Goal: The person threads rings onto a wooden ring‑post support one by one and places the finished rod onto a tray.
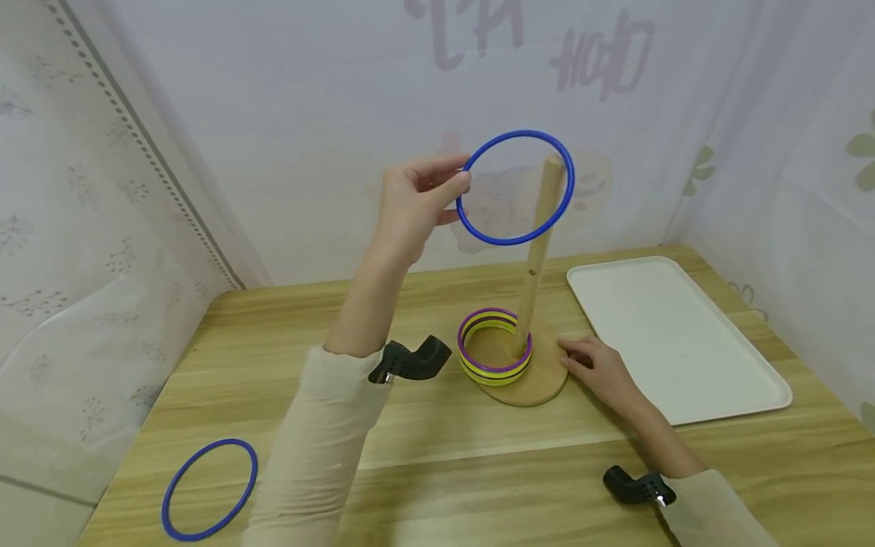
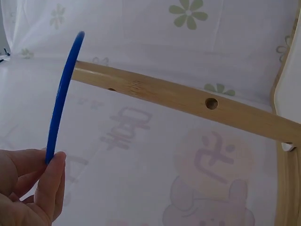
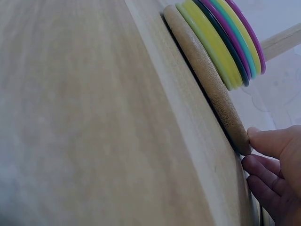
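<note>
My left hand [image 1: 413, 201] pinches a blue ring [image 1: 516, 242] between thumb and fingers, raised at the top of a wooden post [image 1: 535, 277]. In the head view the ring overlaps the post's upper end; in the left wrist view the blue ring [image 2: 57, 108] stands nearly edge-on by the post's tip. Several coloured rings, purple on top [image 1: 495, 372], lie stacked around the post's foot on a round wooden base [image 1: 552, 376]. At the base's right edge, my right hand [image 1: 601, 371] grips the rim, thumb over it and fingers [image 3: 265, 176] curled at the side.
Another blue ring [image 1: 210, 490] lies on the wood-grain table [image 1: 424, 463] at the front left. A white tray [image 1: 673, 334] sits to the right, close behind my right hand. A pale printed curtain [image 1: 287, 152] hangs behind the table.
</note>
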